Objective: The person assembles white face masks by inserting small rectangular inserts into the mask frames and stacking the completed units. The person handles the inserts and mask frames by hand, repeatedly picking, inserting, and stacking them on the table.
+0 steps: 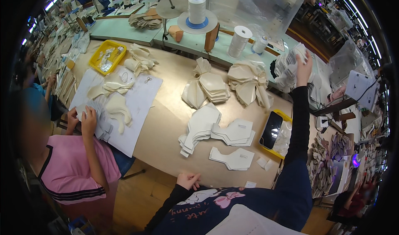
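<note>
My right arm (301,118) stretches to the far right. There my right hand (304,66) is closed on white cut pieces at the top of a bundle (286,70) of white and grey pieces. Close to my body, my left hand (189,181) rests at the table's near edge with its fingers curled, and nothing shows in them. Ahead of it lie three stacks of flat off-white cut pieces: a left stack (203,124), a right stack (237,132) and a nearer one (232,158). Behind them sit two tied cream bundles, a left bundle (208,85) and a right bundle (249,81).
A yellow tray (277,152) with a black phone (272,129) stands under my right arm. On the left a co-worker in pink (79,164) handles pieces over a white sheet (143,95), near another yellow tray (92,62). Thread cones (240,41) line the far side.
</note>
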Tool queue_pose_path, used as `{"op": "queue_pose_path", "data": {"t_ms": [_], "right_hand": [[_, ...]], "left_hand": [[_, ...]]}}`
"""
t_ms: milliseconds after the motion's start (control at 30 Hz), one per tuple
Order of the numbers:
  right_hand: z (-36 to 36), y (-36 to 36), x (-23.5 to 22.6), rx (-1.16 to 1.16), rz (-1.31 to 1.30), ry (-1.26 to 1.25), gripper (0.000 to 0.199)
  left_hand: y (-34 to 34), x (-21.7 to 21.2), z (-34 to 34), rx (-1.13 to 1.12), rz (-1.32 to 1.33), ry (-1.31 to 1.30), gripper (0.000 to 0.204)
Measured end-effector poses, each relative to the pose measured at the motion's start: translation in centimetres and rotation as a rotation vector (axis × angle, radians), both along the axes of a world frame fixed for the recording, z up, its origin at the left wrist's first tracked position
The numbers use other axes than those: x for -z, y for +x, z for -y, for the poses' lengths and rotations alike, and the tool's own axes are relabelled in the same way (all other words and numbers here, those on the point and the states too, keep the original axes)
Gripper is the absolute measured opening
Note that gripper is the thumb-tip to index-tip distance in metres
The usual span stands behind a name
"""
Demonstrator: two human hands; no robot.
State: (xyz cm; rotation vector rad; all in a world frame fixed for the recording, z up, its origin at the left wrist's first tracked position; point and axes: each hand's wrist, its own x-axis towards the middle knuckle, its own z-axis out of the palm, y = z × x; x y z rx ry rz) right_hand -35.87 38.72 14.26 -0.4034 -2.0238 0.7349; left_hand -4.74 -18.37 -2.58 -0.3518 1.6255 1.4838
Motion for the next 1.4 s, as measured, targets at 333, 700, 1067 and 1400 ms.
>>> {"op": "queue_pose_path", "data": {"t_ms": [333, 700, 1067, 1400], "right_hand": [[22.8, 0.0, 8.7, -0.758, 0.687, -0.3, 0.06], [27.9, 1.4, 12.8, -0.627, 0.444, 0.124, 0.057], [29.0, 1.2, 9.0, -0.987, 0.455, -1.221, 0.056], [28.6, 1.6, 10.9, -0.636, 0.715, 0.282, 0.048]], "left_hand": [[-11.8, -6.6, 0.8, 0.202, -0.379, 0.376, 0.032], [-36.0, 1.3, -7.3, 0.044, -0.847, -0.614, 0.093], [-30.8, -4.6, -9.6, 0.061, -1.355, -0.314, 0.058], [-32.4, -5.3, -6.3, -0.231, -1.062, -0.164, 0.027]]}}
